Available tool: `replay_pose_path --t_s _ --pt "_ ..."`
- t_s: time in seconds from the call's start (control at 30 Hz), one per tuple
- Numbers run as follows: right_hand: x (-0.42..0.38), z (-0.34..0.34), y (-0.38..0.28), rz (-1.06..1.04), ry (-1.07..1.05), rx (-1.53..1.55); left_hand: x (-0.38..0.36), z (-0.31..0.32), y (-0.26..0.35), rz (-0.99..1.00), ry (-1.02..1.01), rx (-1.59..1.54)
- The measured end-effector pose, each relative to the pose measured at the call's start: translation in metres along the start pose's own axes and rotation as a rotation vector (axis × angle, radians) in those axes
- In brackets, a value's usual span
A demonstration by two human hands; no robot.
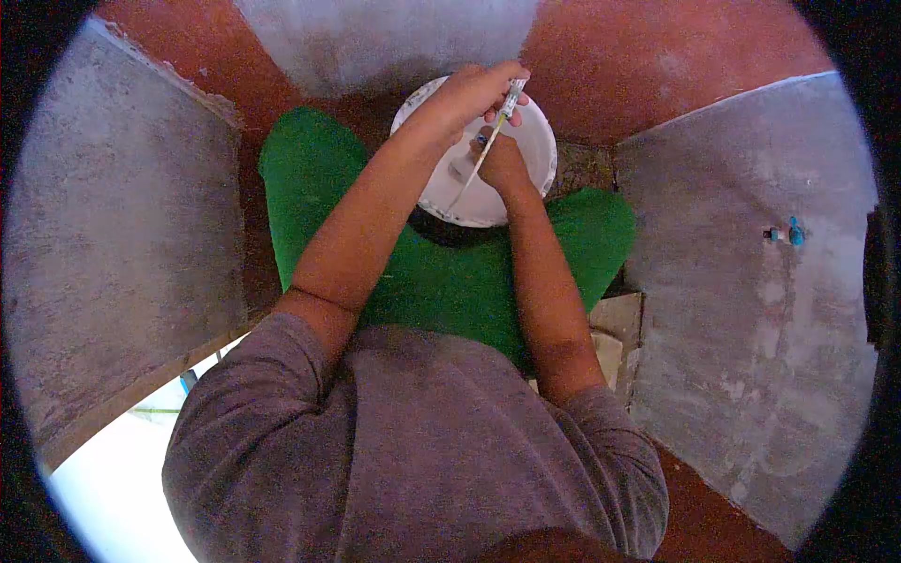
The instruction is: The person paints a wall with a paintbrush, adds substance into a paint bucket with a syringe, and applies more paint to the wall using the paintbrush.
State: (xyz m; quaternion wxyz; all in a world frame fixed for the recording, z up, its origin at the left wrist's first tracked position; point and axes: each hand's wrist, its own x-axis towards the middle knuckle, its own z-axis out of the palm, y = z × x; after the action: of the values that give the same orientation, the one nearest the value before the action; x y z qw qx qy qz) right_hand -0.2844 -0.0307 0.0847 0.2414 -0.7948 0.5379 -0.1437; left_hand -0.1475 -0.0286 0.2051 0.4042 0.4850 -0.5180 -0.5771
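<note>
Between my knees stands a round white tub (548, 161) with dark specks along its rim. Over its far side my left hand (474, 94) is closed on a slim white stick (487, 154) with a printed upper end. The stick slants down toward the tub's near left side. Lower, over the tub's right half, my right hand (504, 165) is curled close beside the stick. A small bluish thing (482, 140) shows at its fingertips; I cannot tell what it is.
Grey walls rise on the left (131, 188) and right (732, 310), with red wall around the far grey panel (385, 42). A small blue tap (796, 231) is on the right wall. My green-clad knees flank the tub. A pale slab (608, 352) lies by my right leg.
</note>
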Motion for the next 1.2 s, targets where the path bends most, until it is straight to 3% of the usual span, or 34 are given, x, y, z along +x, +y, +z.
replay_pose_path --t_s 0.23,0.33,0.43,0.73,0.83,0.93,1.03,1.2 --pt "0.004 0.005 0.008 -0.013 -0.03 -0.119 0.003 -0.004 0.0 -0.082 -0.044 0.013" --pt "0.007 0.007 0.013 -0.004 0.009 -0.102 0.001 -0.001 -0.005 0.028 0.017 -0.056" --pt "0.006 0.001 0.009 0.029 0.1 -0.002 -0.002 0.003 -0.003 0.054 0.103 -0.14" --pt "0.012 -0.011 0.011 -0.045 0.448 0.166 0.003 -0.002 -0.004 -0.031 0.035 -0.044" --pt "0.006 -0.017 0.014 -0.046 0.355 0.125 -0.002 -0.004 0.005 -0.089 0.005 0.038" --pt "0.006 -0.015 0.018 0.041 0.414 0.108 0.0 -0.001 -0.004 0.023 0.051 -0.043" --pt "0.005 -0.02 0.02 0.013 0.485 0.073 -0.001 0.0 -0.005 -0.042 0.036 -0.1" --pt "0.0 -0.02 0.024 0.036 0.412 0.122 -0.001 -0.002 -0.011 -0.032 0.049 -0.057"
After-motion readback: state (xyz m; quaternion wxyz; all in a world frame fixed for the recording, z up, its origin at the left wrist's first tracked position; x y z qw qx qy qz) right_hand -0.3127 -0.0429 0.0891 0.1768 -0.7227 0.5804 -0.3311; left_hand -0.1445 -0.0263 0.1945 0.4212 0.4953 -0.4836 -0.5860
